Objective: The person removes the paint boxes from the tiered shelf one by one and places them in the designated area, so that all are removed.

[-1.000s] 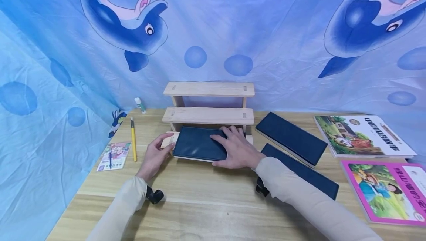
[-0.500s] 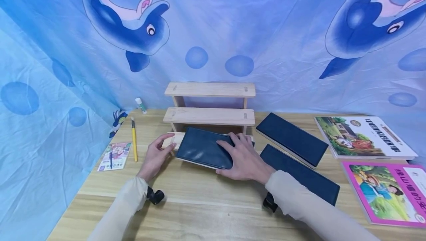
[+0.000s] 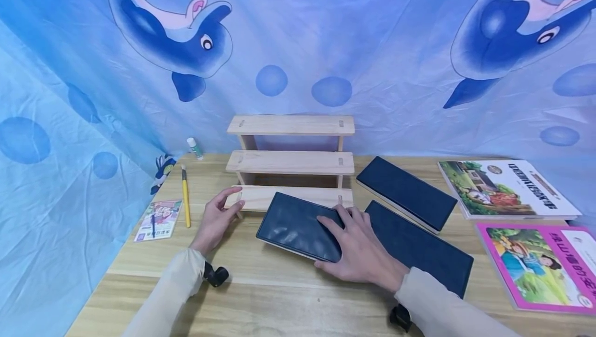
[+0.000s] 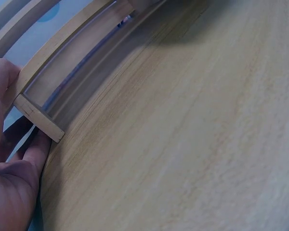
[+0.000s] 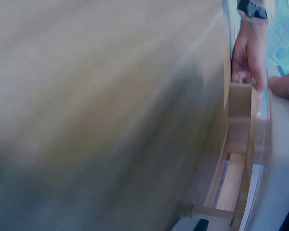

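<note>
A three-tier wooden step rack (image 3: 289, 162) stands at the back of the table. My left hand (image 3: 216, 220) holds the left end of its lowest step; the left wrist view has the thumb above the step and fingers behind the support (image 4: 38, 118). My right hand (image 3: 360, 246) grips a dark blue, thick book (image 3: 298, 225) across its cover, thumb along the near edge and fingers over the far one. The book is tilted, in front of the lowest step and overlapping its front edge in the head view. Its pale side (image 5: 282, 154) shows in the right wrist view.
Two similar dark blue books (image 3: 407, 192) lie slanted at the right, one partly behind my right hand. Two picture books, one white (image 3: 549, 187) and one pink-bordered (image 3: 507, 295), lie farther right. At left are a paintbrush (image 3: 186, 197), a small card (image 3: 160, 218) and a glue stick (image 3: 194, 148).
My right hand has drawn the dark blue book off the lowest step, toward me and to the right, turning it slightly. The step now shows. My left hand has stayed in place.
</note>
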The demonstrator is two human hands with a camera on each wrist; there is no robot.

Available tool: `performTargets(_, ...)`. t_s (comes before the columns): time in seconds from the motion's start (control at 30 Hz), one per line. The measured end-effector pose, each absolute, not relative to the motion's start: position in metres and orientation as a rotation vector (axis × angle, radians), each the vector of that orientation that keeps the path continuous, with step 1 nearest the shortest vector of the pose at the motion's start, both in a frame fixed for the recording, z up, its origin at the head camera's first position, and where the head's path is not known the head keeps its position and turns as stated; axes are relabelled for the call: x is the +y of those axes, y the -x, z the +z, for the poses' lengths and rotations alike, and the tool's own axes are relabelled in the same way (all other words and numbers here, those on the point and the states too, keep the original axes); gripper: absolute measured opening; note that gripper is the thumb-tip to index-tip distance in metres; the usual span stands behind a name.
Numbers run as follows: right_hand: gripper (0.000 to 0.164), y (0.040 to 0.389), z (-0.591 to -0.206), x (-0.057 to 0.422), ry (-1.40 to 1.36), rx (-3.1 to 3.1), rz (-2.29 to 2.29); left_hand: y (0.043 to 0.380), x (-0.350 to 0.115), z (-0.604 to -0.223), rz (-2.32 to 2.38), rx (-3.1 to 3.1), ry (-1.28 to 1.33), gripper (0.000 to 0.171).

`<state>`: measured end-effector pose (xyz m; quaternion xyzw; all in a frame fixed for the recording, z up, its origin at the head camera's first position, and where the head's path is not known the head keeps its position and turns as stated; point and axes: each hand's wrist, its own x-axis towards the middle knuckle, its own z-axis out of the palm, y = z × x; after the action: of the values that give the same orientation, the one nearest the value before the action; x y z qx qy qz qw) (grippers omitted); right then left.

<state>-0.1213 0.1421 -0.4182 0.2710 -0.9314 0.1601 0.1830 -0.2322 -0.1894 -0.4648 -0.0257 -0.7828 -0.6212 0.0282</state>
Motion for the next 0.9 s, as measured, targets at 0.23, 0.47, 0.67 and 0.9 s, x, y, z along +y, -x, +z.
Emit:
performTargets(0.23,0.079,0.097,-0.424,0.149,-0.716,-2.664,0.460,0.232,-0.191,-0.465,-1.928,-2.417,0.072,0.044)
performTargets(0.47,0.079,0.072,-0.431,0.157,-0.683,-2.712,0.468,0.233,-0.191,-0.467,-1.932,-2.413,0.087,0.043)
performTargets(0.67,0.080,0.056,-0.437,0.164,-0.684,-2.738,0.473,0.232,-0.191,-0.465,-1.973,-2.386,0.082,0.044)
performTargets(0.9,0.082,0.045,-0.447,0.172,-0.633,-2.805,0.443,0.226,-0.188,-0.453,-2.015,-2.396,0.078,0.044)
